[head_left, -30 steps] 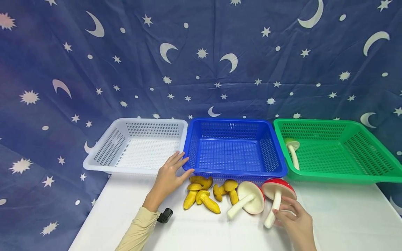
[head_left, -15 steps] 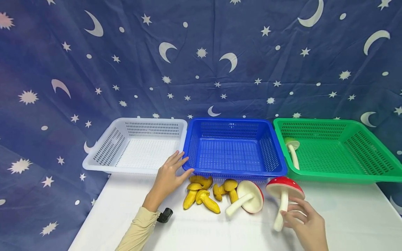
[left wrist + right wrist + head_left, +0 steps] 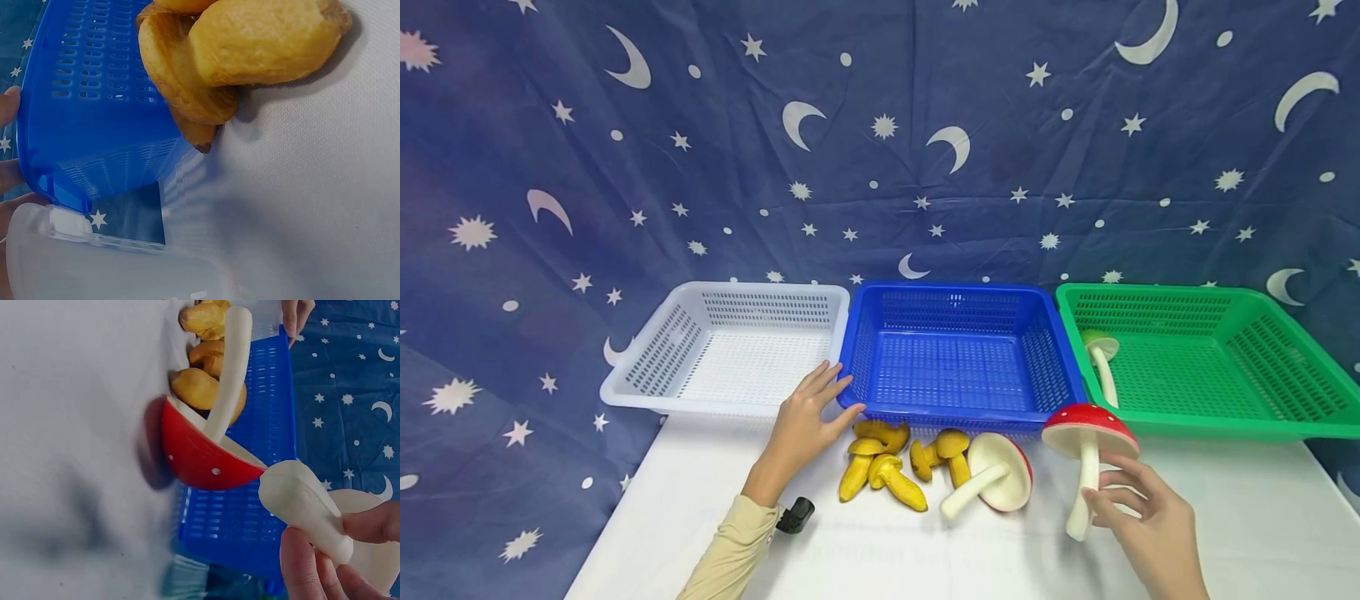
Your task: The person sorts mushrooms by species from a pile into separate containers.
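My right hand [image 3: 1150, 517] pinches the white stem of a red-capped toy mushroom [image 3: 1088, 442], cap up and stem slanting down, in front of the green basket. In the right wrist view, thumb and fingertips grip that stem [image 3: 306, 506]. A second red-capped mushroom [image 3: 992, 479] lies on its side on the table, its pale underside showing. Several yellow mushrooms [image 3: 887, 475] lie to its left. My left hand [image 3: 808, 421] rests with fingers spread at the adjoining rims of the white basket [image 3: 700, 404] and the blue basket [image 3: 962, 414]; the left wrist view shows its fingertips at the rims.
The green basket [image 3: 1225, 425] stands at the right with a green-capped mushroom [image 3: 1103, 367] along its left wall. All three baskets form a row at the back of the white-covered table [image 3: 880, 558]. Behind them hangs a dark blue cloth [image 3: 850, 167] with moons and stars.
The right hand has lifted the red-capped mushroom and carried it to the right, turning its cap more upright. The left hand has stayed where it was.
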Demonstrator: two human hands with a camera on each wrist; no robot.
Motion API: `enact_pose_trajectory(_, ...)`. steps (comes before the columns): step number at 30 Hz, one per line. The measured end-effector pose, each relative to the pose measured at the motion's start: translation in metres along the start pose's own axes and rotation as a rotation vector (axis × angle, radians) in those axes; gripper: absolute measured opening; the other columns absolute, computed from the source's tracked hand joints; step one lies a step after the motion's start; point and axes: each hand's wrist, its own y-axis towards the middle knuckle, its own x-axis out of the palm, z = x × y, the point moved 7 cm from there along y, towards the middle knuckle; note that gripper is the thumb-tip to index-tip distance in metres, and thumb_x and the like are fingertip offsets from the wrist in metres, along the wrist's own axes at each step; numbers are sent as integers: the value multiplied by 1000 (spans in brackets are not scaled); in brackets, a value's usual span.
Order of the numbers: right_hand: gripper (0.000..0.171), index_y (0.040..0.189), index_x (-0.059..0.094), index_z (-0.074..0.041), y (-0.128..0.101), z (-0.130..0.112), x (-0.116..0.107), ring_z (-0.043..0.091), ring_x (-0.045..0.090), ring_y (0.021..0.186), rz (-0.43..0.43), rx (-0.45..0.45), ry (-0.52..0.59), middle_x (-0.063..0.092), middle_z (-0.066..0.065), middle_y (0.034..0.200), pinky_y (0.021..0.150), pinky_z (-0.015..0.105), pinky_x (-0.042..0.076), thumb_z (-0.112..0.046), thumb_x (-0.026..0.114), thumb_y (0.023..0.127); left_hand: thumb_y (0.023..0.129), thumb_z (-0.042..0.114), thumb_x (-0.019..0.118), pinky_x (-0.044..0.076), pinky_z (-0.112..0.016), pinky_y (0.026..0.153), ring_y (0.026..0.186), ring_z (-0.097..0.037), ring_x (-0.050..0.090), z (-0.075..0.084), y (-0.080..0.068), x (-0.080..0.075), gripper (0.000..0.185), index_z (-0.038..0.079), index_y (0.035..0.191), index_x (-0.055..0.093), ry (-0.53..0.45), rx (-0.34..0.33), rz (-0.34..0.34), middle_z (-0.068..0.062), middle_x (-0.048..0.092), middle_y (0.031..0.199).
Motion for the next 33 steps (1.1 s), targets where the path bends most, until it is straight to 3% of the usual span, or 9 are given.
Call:
enact_pose_trajectory(6, 48, 120, 56, 3, 6, -10, 1, 6, 66, 70, 6, -73, 47, 64, -3, 85, 56, 30, 57, 7, 74, 75, 80, 33, 75, 40, -50, 101, 130, -32, 42, 1, 0, 1, 47, 4, 116, 67, 4, -2, -6, -15, 54, 132)
enact_pose_trajectory(23, 46, 118, 55, 7, 38, -46, 3, 3, 66, 72, -58, -275, -73, 65, -3, 84, 57, 27, 56, 4, 74, 77, 80, 33, 76, 41, -49, 100, 129, -32, 43, 0, -1, 0, 47, 4, 116, 67, 13, 7, 4, -15, 55, 132)
enact_pose_trajectory(33, 40, 115, 59, 4, 58, -56, 7, 1, 66, 73, -86, -293, -106, 63, -1, 83, 57, 30, 57, 1, 74, 78, 78, 30, 77, 42, -49, 99, 128, -32, 44, 1, 0, 0, 47, 3, 115, 68, 13, 21, 15, -16, 56, 130)
